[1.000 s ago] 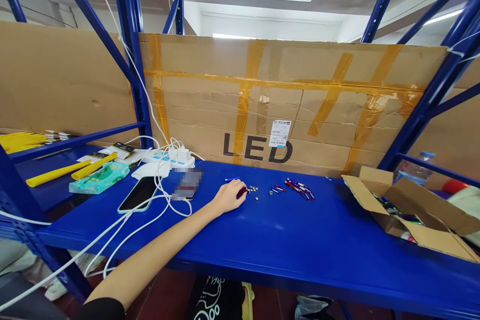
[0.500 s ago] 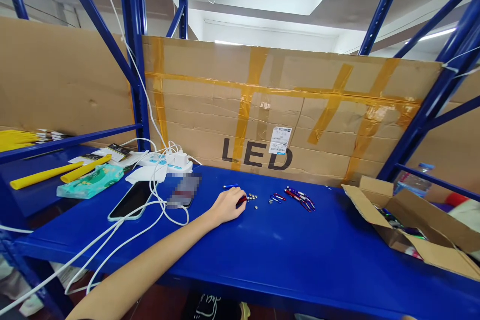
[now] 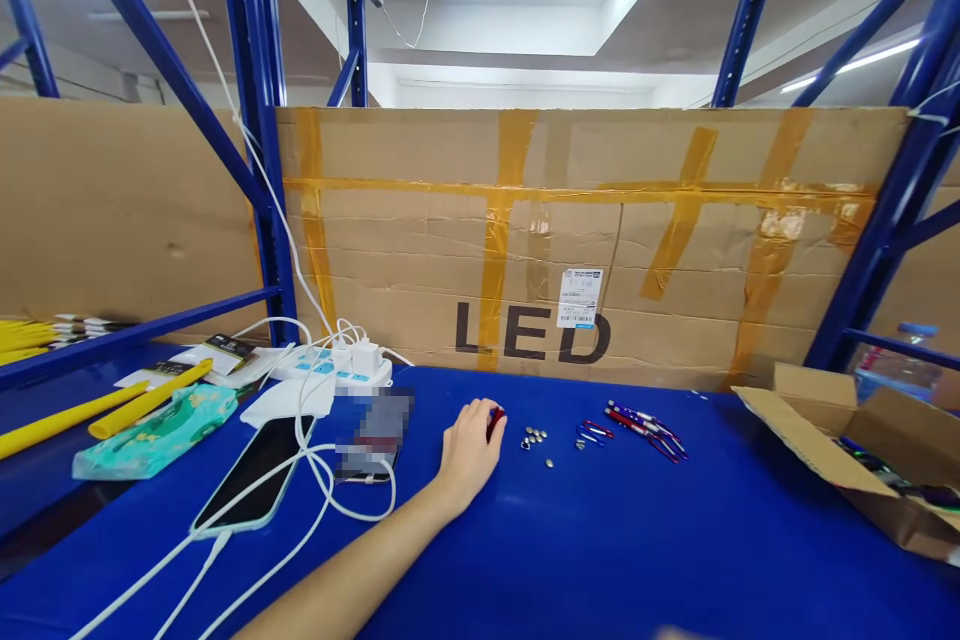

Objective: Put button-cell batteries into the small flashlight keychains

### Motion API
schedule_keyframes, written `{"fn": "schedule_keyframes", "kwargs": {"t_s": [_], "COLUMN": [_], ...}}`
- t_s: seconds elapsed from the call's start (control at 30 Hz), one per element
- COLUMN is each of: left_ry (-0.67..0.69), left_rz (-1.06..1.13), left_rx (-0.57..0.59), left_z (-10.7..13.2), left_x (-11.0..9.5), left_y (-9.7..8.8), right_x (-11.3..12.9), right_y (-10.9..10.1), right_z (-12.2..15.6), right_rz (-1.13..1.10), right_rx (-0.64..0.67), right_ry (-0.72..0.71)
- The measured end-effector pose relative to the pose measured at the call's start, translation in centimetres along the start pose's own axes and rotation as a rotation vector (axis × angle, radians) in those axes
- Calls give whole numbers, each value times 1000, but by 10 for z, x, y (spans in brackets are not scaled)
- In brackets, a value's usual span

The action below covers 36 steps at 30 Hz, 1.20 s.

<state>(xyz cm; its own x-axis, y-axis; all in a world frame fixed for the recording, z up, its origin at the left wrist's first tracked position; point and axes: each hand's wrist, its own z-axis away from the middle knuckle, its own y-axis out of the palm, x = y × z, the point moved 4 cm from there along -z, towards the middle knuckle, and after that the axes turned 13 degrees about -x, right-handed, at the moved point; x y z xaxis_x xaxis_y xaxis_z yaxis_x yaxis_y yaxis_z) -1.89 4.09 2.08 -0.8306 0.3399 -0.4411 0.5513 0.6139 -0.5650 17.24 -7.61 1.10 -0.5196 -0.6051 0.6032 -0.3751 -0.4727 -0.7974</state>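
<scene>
My left hand [image 3: 469,448] lies on the blue shelf top [image 3: 600,540] with its fingers curled round a small red thing [image 3: 495,420] that I cannot name for sure. Just right of it lie several small silver button cells [image 3: 535,439]. Further right sits a little heap of red and blue pen-like key-ring pieces [image 3: 637,423]. My right hand is out of view.
A phone [image 3: 251,473] on a white cable [image 3: 315,480] and a white power strip [image 3: 334,370] lie at the left, with a teal packet [image 3: 154,430] and yellow sticks [image 3: 112,400]. An open cardboard box [image 3: 862,460] stands at the right. A taped "LED" carton [image 3: 570,240] walls the back.
The camera has tilted up and moved closer. My left hand stays closed on the red thing and has shifted little on the shelf.
</scene>
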Motion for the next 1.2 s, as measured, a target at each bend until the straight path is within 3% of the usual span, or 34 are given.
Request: {"fn": "schedule_keyframes", "kwargs": {"t_s": [0.13,0.23,0.37,0.57,0.83,1.03,1.2], "left_ry": [71,85,108,121,309,342,490], "left_rz": [31,20,9,46,96,23,-65], "left_rx": [27,48,79,116,341,315,297], "left_z": [0,-1,-2,-1,8,8,9], "left_x": [-2,-4,-7,-13,-30,-30,-33], "left_y": [6,7,7,3,-2,0,-5], "right_x": [-20,-47,-70,-73,-73,-60,-64], "right_y": [-60,-86,-80,-74,-71,-68,-68], "right_z": [-68,-94,-99,-98,-94,-90,-93], "right_rz": [197,237,143,150,179,209,212], "right_rx": [-304,-448,-515,-608,-623,-594,-664], "right_ry": [117,183,105,86,136,148,124]}}
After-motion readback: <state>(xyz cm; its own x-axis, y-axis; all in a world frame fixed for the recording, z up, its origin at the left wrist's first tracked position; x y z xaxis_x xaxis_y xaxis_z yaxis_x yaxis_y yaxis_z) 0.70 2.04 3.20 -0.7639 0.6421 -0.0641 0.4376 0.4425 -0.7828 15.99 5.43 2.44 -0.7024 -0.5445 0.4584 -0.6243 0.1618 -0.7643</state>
